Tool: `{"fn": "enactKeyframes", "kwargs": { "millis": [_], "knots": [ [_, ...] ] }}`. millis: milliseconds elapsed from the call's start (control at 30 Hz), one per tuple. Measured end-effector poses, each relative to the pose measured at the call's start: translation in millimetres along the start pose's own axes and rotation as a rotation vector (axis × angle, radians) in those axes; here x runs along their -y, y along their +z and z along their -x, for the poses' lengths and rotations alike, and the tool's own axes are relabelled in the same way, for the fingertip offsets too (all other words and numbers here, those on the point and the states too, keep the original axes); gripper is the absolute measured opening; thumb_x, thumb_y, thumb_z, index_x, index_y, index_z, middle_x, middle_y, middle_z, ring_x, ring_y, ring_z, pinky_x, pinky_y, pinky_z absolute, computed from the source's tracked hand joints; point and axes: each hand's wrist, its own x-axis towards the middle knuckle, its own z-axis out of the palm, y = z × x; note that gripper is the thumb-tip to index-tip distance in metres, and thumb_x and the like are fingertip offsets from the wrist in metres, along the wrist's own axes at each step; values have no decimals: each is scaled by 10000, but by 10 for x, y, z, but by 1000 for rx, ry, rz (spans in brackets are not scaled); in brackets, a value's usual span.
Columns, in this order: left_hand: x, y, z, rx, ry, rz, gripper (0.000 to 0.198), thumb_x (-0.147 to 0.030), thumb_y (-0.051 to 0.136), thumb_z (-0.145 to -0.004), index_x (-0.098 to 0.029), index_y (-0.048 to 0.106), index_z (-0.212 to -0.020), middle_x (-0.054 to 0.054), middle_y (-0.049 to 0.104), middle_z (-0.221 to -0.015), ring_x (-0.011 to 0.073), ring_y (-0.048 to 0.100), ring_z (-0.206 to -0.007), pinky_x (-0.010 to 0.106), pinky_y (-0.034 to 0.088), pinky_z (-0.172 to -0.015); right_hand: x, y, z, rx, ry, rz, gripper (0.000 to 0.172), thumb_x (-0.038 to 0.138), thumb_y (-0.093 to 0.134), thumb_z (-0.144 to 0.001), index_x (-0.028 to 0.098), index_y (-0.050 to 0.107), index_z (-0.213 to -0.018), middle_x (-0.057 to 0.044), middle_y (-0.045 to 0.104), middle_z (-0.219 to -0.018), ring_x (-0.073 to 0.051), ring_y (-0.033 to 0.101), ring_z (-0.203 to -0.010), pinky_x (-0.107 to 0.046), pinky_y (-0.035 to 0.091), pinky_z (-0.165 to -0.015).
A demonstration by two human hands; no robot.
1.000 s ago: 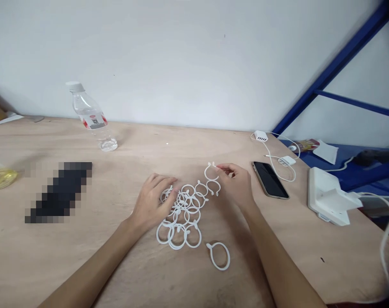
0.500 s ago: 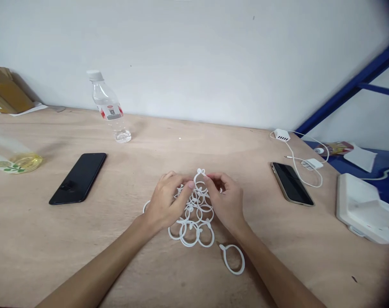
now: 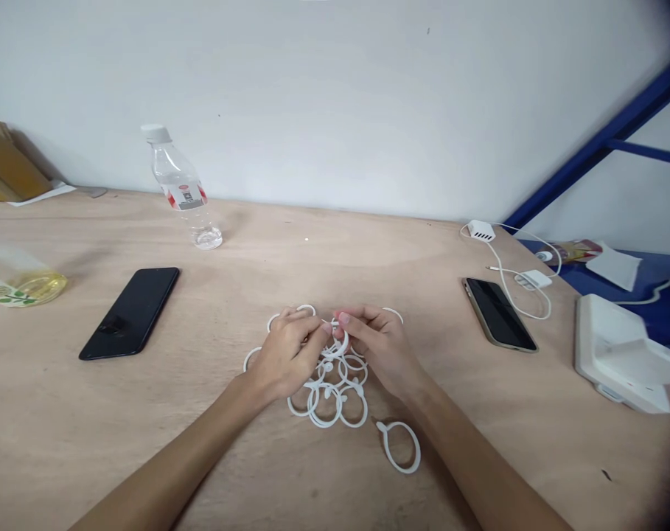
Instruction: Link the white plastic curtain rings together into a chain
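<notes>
A white plastic ring (image 3: 344,345) is pinched between the fingertips of both hands, just above a flat cluster of similar rings. My left hand (image 3: 288,352) is closed at the ring's left side, thumb against the fingers. From the right, my right hand (image 3: 388,348) pinches it with thumb and forefinger. The fingers hide the ring's ends. Overlapping white rings (image 3: 324,425) with small knobs lie on the table under and around both hands, partly covered by them. One separate ring (image 3: 417,451) lies by my right forearm.
On the left are a black phone (image 3: 131,313), a clear water bottle (image 3: 184,195) and a bottle with yellow liquid (image 3: 41,287). To the right lie another phone (image 3: 499,315), a charger with a white cable (image 3: 481,230) and a white plastic stand (image 3: 616,354). A wall rises behind.
The held ring has come down and turned; its knobbed ends, earlier pointing up and away, are now between my fingertips. My hands have drawn closer together, and the view has shifted slightly.
</notes>
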Motion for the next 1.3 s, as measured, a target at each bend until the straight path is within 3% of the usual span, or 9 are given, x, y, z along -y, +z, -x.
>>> {"fn": "enactKeyframes", "kwargs": {
  "millis": [200,500,567,700,767,867,1167,1300],
  "knots": [
    [20,18,24,-2,17,-226,439,-454,307,-933,-183,501,-648,23,514,-641,202,459,-730,389,319,-747,-45,37,-19,-23,-34,-26,251,384,800,-640,166,678,-665,30,633,-570,-79,524,-513,-215,418,-513],
    [100,40,26,33,206,-185,508,-420,224,-973,-180,544,-658,19,515,-577,199,408,-680,372,303,-689,0,11,5,116,-86,76,290,432,726,-693,172,618,-627,32,604,-558,-80,500,-465,-221,394,-462],
    [101,45,21,3,193,-212,481,-403,251,-974,-176,547,-669,21,514,-583,199,408,-683,368,309,-678,79,-114,-26,118,-122,255,284,442,678,-736,170,635,-667,18,618,-584,-95,525,-495,-229,404,-482],
    [87,45,20,-88,162,-284,333,-378,375,-952,-180,640,-923,52,610,-794,225,445,-806,396,360,-746,334,-530,-32,-221,-233,850,270,443,616,-775,179,646,-726,-20,661,-679,-143,583,-635,-260,413,-579],
    [73,45,29,-106,155,-303,316,-388,422,-938,-212,630,-1099,64,621,-984,242,454,-912,425,378,-822,444,-710,-1,-277,-99,1203,259,452,673,-702,207,631,-773,3,651,-655,-152,567,-622,-263,372,-567],
    [57,53,45,-103,139,-309,353,-409,443,-929,-261,592,-1212,67,574,-1128,263,443,-1022,458,387,-896,494,-828,36,-170,120,1462,423,457,746,-593,236,601,-923,7,660,-702,-183,572,-654,-266,324,-560],
    [76,46,53,-133,166,-284,329,-377,434,-940,-229,607,-1178,78,568,-1106,259,449,-1051,466,394,-932,292,-831,-64,-146,-41,1297,114,229,569,-758,221,654,-835,-25,685,-733,-176,588,-663,-269,358,-602],
    [78,48,47,-161,181,-258,303,-363,432,-947,-211,609,-1141,81,573,-1090,253,457,-1053,449,394,-930,273,-771,-109,-179,-121,1153,252,365,508,-852,174,672,-858,-45,684,-706,-163,594,-620,-271,420,-587]
  ]
}}
